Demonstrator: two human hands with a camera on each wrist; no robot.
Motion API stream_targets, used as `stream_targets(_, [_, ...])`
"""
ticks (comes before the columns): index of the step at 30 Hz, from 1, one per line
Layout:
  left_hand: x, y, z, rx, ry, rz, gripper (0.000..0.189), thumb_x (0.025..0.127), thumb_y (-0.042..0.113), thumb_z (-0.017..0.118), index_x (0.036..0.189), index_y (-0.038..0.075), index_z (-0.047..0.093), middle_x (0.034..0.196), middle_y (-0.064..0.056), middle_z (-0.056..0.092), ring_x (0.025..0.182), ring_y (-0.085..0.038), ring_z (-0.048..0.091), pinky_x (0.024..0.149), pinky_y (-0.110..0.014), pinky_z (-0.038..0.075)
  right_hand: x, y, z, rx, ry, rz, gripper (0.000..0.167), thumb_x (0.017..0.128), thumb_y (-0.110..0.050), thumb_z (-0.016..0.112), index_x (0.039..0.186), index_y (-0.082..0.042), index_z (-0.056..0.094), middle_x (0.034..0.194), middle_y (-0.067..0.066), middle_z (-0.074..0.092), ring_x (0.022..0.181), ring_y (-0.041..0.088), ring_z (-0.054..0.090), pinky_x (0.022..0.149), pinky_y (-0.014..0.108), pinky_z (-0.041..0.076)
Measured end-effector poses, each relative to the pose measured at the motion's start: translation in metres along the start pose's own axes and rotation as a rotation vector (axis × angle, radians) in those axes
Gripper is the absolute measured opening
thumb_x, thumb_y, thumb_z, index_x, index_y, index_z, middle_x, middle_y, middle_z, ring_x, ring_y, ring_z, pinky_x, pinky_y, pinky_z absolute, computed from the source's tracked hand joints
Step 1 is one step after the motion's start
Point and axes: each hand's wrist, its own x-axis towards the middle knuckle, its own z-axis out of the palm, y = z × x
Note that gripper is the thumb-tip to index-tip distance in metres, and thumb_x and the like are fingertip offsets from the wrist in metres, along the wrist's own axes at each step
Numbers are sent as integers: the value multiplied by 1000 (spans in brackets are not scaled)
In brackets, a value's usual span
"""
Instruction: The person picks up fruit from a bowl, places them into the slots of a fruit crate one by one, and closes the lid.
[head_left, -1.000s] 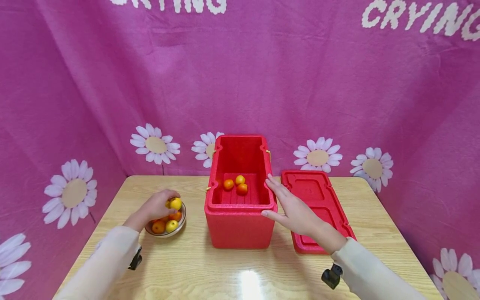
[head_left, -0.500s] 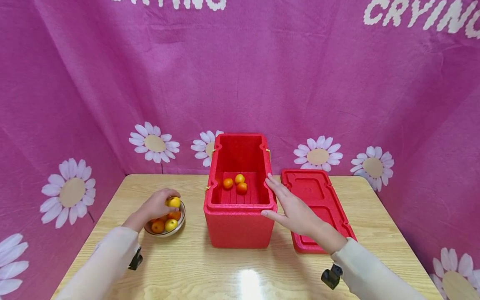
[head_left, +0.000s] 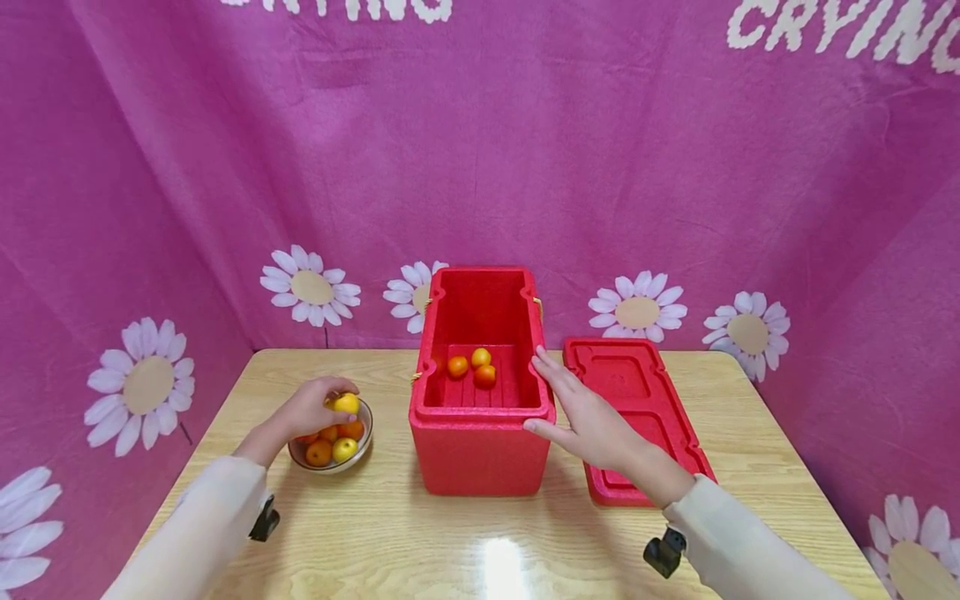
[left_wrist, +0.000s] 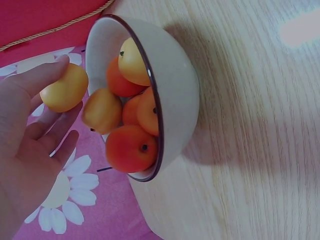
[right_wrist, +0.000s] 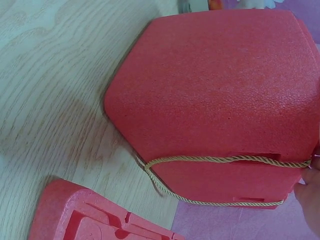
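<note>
My left hand (head_left: 311,410) pinches a small yellow apple (left_wrist: 65,89) between thumb and fingers, just above the bowl. The white bowl (left_wrist: 177,85) with a dark rim holds several small red, orange and yellow apples, among them a red one (left_wrist: 131,148). My right hand (head_left: 592,423) lies with straight fingers along the right rim of the red foam box (head_left: 480,458). Inside that box sit one yellow fruit (head_left: 481,357) and two orange-red ones, one being the nearer fruit (head_left: 485,377). Only a bit of the right hand shows at the edge of the right wrist view.
A red lid (head_left: 626,392) lies on the wooden table (head_left: 375,533) to the right of the box. Twisted gold cord (right_wrist: 200,160) hangs on the box's side. A pink cloth with daisies (head_left: 480,150) surrounds the table's back and sides.
My left hand has drawn slightly back and up with the yellow apple, so more of the bowl's fruit shows. The right hand stays at the box rim.
</note>
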Motion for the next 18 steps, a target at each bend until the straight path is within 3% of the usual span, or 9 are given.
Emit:
stream_targets(7, [-2,6,-6,17,-14,9,35,80,18,76,109,1,66,106,-16,69,92,-27,60,87,-45,49,0,0,0,-4,2,2,86,86,-49,65,154,-17,23,163,3,17,147,26,28,112,48,37])
stream_targets(18, [-2,13,-12,-5,-39,23,34,81,16,74,111,0,66,107,-17,68,94,-29,60,88,-48,51,-1,0,1,1,-3,1,85,87,-49,64,154,-17,23,163,3,18,147,26,27,113,48,37])
